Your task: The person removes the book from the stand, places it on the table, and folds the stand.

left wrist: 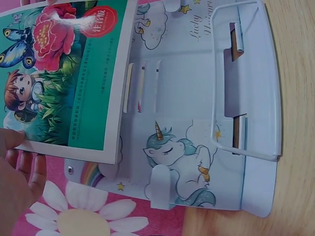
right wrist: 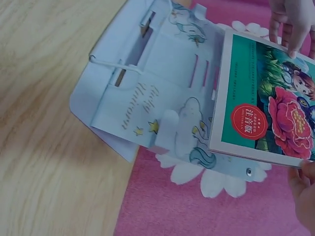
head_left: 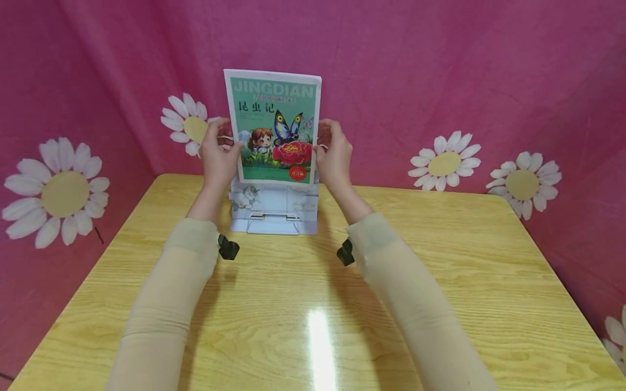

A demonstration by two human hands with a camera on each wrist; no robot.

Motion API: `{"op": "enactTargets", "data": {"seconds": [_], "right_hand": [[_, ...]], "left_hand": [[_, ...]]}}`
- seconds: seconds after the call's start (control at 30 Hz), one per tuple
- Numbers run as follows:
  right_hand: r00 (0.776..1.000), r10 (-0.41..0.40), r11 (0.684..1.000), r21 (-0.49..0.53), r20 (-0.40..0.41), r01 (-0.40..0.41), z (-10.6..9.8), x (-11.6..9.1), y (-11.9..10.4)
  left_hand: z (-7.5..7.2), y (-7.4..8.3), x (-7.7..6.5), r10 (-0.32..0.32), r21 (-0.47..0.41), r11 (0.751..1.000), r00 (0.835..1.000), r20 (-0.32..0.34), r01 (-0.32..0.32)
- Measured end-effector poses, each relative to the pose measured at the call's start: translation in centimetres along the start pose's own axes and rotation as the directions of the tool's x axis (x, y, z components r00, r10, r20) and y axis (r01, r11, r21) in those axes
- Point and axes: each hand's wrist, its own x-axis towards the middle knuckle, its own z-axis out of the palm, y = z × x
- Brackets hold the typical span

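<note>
A green-covered children's book, with a butterfly and a red flower on its front, is held upright between both hands. My left hand grips its left edge, thumb on the cover and fingers behind. At the opposite edge my right hand pinches it the same way. Behind and below the book stands a white book stand printed with unicorns. In the left wrist view the book's bottom edge is above the stand's wire holder. The book hides the upper part of the stand.
The stand rests on a wooden table near its back edge. A pink curtain with large white daisies hangs behind and at the sides. Small black devices are worn at both wrists.
</note>
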Motion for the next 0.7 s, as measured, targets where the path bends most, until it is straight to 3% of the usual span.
{"op": "enactTargets", "data": {"seconds": [0.33, 0.7], "right_hand": [[1.0, 0.008, 0.999, 0.039, 0.007, -0.009, -2.6, 0.4, -1.1], [0.999, -0.034, 0.994, 0.101, 0.0, 0.034, -5.4, 0.3, -2.0]], "left_hand": [[-0.3, 2.1, -0.3, 0.052, -0.034, 0.998, 0.998, 0.033, -0.051], [-0.9, 4.8, -1.5, 0.129, -0.039, 0.991, 0.991, 0.03, -0.128]]}}
